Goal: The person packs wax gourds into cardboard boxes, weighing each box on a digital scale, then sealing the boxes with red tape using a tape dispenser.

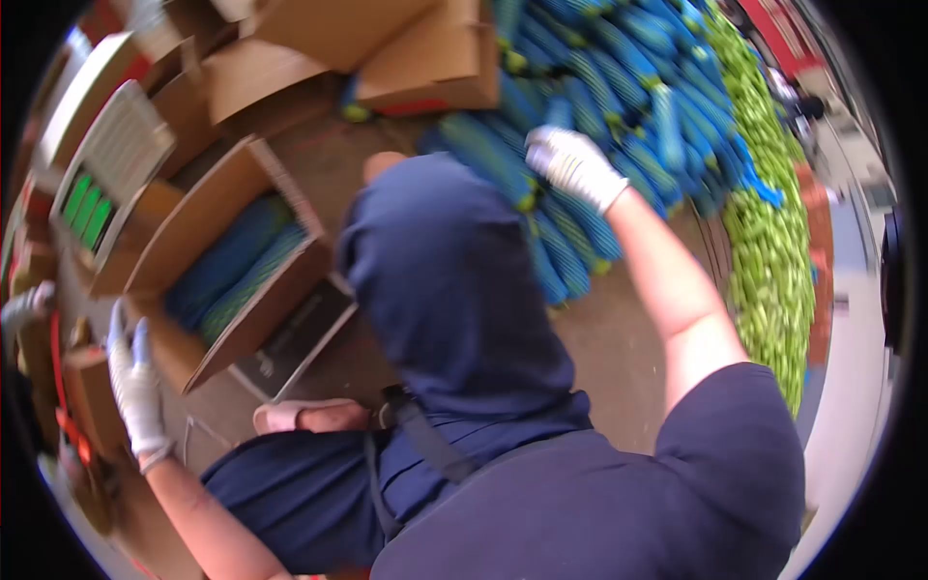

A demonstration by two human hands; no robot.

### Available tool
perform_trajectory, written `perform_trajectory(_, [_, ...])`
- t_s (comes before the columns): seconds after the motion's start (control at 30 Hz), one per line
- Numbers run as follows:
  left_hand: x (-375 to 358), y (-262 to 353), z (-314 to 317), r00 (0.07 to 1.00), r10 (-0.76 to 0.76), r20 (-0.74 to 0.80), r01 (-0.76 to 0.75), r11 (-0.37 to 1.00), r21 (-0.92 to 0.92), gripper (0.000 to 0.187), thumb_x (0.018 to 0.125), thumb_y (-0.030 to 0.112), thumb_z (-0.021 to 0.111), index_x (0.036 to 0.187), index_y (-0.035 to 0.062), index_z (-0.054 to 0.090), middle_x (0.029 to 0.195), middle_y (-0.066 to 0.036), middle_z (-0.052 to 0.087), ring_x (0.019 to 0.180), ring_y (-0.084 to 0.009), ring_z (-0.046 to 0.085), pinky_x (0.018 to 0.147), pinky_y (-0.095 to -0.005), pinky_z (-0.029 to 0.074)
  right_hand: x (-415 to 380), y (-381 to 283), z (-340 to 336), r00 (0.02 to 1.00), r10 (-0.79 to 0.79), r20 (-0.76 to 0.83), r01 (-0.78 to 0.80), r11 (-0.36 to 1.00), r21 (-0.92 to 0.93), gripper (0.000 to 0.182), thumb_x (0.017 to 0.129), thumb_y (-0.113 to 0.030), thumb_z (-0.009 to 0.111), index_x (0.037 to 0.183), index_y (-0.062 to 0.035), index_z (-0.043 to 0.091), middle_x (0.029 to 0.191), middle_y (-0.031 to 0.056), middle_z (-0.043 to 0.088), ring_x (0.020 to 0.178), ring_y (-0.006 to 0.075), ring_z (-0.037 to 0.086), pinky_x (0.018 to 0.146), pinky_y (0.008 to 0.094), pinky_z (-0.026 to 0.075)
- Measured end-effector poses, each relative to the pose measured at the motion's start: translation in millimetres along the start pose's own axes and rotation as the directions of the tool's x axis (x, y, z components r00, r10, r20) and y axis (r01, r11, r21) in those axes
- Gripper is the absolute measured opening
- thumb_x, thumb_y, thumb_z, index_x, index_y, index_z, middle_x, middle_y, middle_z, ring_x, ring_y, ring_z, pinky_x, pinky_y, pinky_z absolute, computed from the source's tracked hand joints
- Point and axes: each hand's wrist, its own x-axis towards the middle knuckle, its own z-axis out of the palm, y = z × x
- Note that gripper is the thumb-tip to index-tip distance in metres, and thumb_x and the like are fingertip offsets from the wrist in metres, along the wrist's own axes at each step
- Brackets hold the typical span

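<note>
My left hand [137, 387], in a white glove with bluish fingertips, is beside the near left corner of an open cardboard box [275, 319]. Its fingers are stretched out and apart. Inside the box lie long green vegetables in blue net sleeves [237, 271]. My right hand [575, 164], gloved too, reaches over the near edge of a large heap of the same blue-netted vegetables [619, 82]. Its fingers look bent and blurred, overlapping the heap; I cannot tell whether they grip one.
The box rests on a dark platform [295, 338]; a scale display with green digits [87, 208] stands behind it. More cardboard boxes [425, 77] are at the back. Loose light-green vegetables [773, 271] form a long pile at right. Another gloved hand [29, 304] shows at far left.
</note>
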Motion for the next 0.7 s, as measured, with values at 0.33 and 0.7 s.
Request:
perform_trajectory(0.33, [14.0, -6.6, -13.2, 0.998, -0.054, 0.036, 0.055, 0.998, -0.016, 0.059, 0.104, 0.023, 0.052, 0.156, 0.0046, 0.030, 0.158, -0.013, 0.035, 0.142, -0.0250, 0.035, 0.117, -0.0328, 0.027, -212.8, -9.0, 222.0, 0.541, 0.721, 0.434, -0.814, 0.579, 0.053, 0.077, 0.078, -0.039, 0.076, 0.139, -0.0020, 0.047, 0.134, 0.0207, 0.055, 0.122, 0.0368, 0.056, 0.101, 0.0478, 0.047])
perform_trajectory(0.7, [-4.3, 24.8, -26.2, 0.998, 0.064, 0.008, -0.064, 0.996, 0.065, 0.053, 0.102, 0.008, 0.050, 0.152, -0.0010, 0.036, 0.135, -0.010, 0.055, 0.123, -0.0181, 0.052, 0.109, -0.0297, 0.036, -181.9, -42.0, 231.1, 0.497, 0.733, 0.465, -0.863, 0.474, 0.174, 0.052, 0.066, -0.032, 0.077, 0.107, -0.0024, 0.067, 0.109, 0.0215, 0.068, 0.104, 0.0361, 0.067, 0.088, 0.0449, 0.055])
